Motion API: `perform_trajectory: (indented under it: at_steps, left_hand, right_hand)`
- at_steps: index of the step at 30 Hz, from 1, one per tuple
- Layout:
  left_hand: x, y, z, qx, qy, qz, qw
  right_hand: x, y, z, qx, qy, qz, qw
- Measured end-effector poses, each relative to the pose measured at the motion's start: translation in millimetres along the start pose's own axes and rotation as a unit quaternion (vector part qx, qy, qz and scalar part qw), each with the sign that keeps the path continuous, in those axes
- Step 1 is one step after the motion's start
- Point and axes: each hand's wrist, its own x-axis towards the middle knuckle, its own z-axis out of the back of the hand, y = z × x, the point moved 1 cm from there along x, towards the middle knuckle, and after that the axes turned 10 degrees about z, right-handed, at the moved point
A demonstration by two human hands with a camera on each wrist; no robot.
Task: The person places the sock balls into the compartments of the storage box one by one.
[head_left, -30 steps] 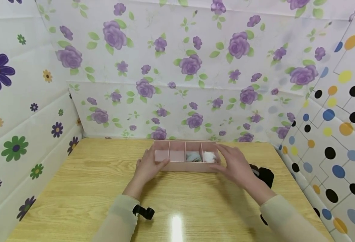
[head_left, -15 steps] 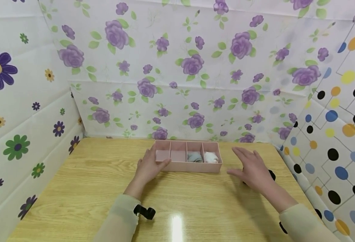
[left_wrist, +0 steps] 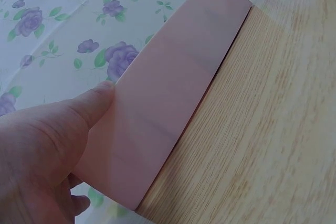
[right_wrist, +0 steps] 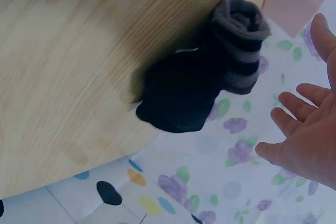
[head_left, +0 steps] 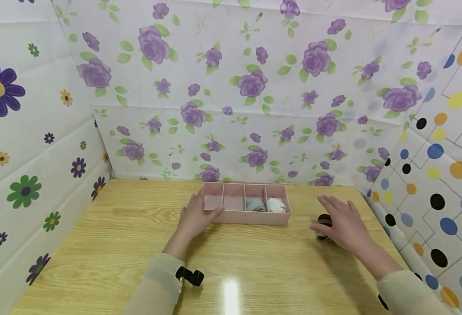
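Note:
A pink divided storage box (head_left: pixel 250 218) stands on the table near the back. My left hand (head_left: pixel 194 216) grips its left end, the thumb at the front rim in the left wrist view and most fingers hidden behind the wall. A grey-green folded cloth item (head_left: pixel 255 204) and a white one (head_left: pixel 276 205) sit in the two right-hand compartments. To the box's right, my right hand (head_left: pixel 345 224) hovers with spread fingers, holding nothing. By it lie a rolled black-and-grey striped sock (right_wrist: pixel 242 51) and a black folded cloth piece (right_wrist: pixel 181 90), mostly hidden by the hand in the head view.
The wooden table (head_left: pixel 136 245) reaches the flowered cloth wall (head_left: pixel 215 87) close behind the box. Patterned cloth walls also stand at the left (head_left: pixel 30 153) and right (head_left: pixel 447 175). A black strap device (head_left: pixel 190 276) sits on the left wrist.
My right hand has left the box's right end and moved right, over to the striped sock and black cloth. The left hand has kept its place on the box.

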Motion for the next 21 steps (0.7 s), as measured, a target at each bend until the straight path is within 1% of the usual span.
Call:
perform_trajectory:
  at_steps: [6, 14, 21]
  left_hand:
    - [1.2, 1.3, -0.9, -0.003, -0.002, 0.0, 1.0]
    - [2.8, 3.9, -2.7, 0.0, -0.003, 0.0, 1.0]
    - [2.5, 2.0, -1.8, 0.001, -0.003, 0.002, 1.0]
  right_hand:
    - [-5.6, -13.3, -5.7, -0.012, 0.004, -0.001, 1.0]
    - [-10.4, -22.8, -12.8, -0.004, 0.038, -0.015, 0.999]
    - [-13.5, -27.7, -17.3, 0.011, 0.059, -0.027, 0.998]
